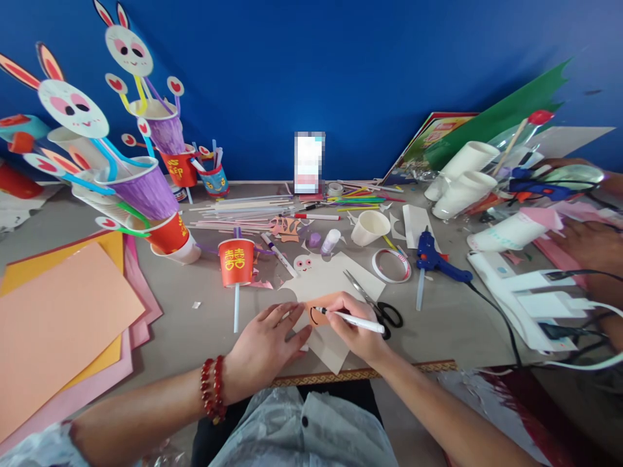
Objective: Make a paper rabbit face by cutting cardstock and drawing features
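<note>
In my right hand (357, 324) is a white marker (357, 321), its black tip touching a small piece of orange paper (324, 305). A curved black line shows on that paper by the tip. My left hand (272, 340) lies with its fingers stretched out, the fingertips at the paper's left edge. Beneath both is a cut sheet of white paper (360, 269). Black-handled scissors (374, 301) lie just beyond my right hand. A red paper cup (235, 263) with yellow characters stands on the far side of my left hand, with a pale blue straw under it.
Rabbit figures made of paper cups (146, 188) stand at the left behind coloured paper sheets (63, 311). A blue glue gun (433, 256), a tape roll (390, 266) and a white power strip (516, 305) lie to the right. Another person's hand (588, 243) is at the far right.
</note>
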